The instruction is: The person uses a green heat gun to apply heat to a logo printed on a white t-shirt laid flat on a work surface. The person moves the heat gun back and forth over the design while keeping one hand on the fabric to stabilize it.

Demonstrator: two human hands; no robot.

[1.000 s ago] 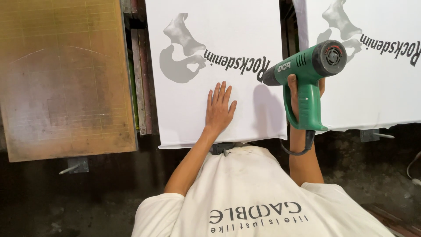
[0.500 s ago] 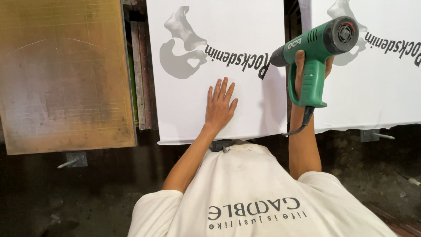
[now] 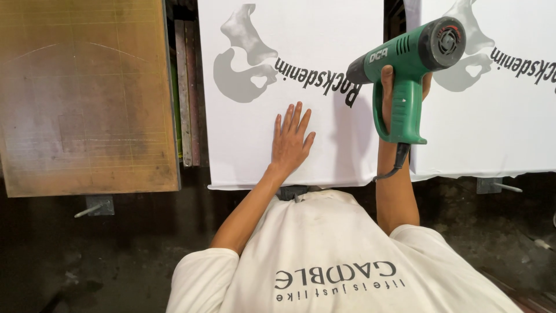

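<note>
Heat gun (image 3: 405,64) is bright green with a black nozzle and black rear cap. White fabric sheets (image 3: 260,150) carry a grey blotchy graphic plus curved black lettering. Bare board (image 3: 87,98) is yellowish-brown, faintly gridded.

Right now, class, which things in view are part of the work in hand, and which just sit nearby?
In use:
left hand, flat on the middle printed white sheet
right hand, gripping the green heat gun

Sitting nearby:
brown board
second printed sheet

Over the last second we have lifted the green heat gun (image 3: 408,69) in our right hand (image 3: 394,93) higher and slightly rightward, away from the printed white fabric's (image 3: 249,150) near edge.
</note>
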